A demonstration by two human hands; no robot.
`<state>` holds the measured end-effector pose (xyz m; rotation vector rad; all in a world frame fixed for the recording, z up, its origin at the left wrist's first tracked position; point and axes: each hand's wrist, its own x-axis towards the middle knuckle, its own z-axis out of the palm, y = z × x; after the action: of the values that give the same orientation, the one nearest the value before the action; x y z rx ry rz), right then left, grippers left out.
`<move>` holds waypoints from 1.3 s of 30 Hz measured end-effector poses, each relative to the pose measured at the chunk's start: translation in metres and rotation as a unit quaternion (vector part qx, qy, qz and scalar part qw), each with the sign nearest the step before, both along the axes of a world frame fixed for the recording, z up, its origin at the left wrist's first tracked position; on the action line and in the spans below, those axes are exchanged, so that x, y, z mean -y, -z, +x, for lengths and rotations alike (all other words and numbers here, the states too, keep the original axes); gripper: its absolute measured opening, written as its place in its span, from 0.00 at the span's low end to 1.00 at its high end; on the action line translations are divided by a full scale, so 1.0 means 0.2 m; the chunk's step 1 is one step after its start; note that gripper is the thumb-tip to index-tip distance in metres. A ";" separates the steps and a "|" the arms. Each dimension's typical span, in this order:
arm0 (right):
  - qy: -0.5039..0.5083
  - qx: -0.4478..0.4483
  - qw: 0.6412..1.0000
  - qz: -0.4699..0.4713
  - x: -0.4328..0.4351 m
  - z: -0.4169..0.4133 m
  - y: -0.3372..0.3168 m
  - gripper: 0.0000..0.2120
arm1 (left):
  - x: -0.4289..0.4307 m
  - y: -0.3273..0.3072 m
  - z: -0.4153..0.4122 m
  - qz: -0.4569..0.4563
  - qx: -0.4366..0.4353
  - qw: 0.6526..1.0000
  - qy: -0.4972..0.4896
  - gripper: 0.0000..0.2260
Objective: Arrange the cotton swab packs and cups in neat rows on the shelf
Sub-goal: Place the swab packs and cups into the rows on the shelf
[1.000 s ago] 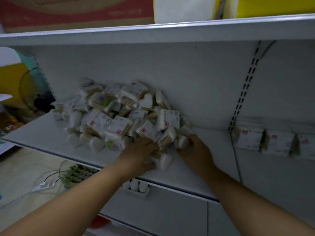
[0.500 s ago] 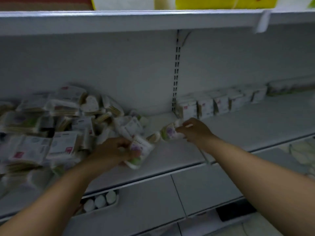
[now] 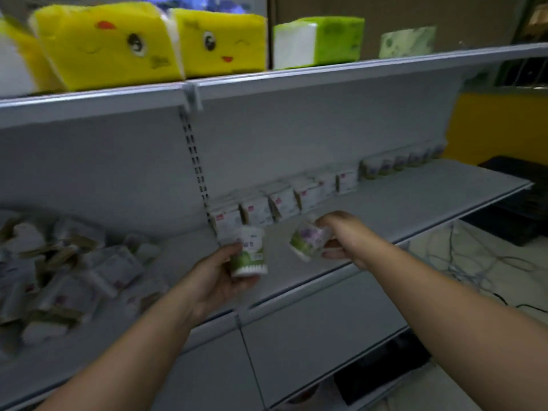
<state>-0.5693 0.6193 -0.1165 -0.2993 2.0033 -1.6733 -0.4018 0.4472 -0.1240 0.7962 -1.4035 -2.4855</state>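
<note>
My left hand grips a white and green cotton swab cup, held upright above the front of the grey shelf. A second cup, white with green and purple print, lies tilted on its side in the fingers of my right hand. Behind both hands a row of white swab packs stands along the shelf's back wall, running to the right. A loose heap of swab packs covers the shelf's left section.
Yellow and green tissue packs sit on the upper shelf. A slotted upright divides the two shelf sections. Cables lie on the floor at right, beside a dark box. Bare shelf shows in front of the row.
Both hands lifted off the heap, each carrying a cup, and moved rightward to the shelf section with the row. My view swung right and upward.
</note>
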 end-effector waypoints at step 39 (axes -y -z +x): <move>0.163 -0.271 0.941 0.119 -1.51 -2.59 0.25 0.15 | -1.63 0.34 -3.07 -0.408 -0.027 0.913 -0.020 0.15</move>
<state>-1.0863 0.9215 -0.1661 -0.3887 2.7688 -1.6322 -1.0165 0.7732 -0.1921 0.5377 -2.1107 -1.5918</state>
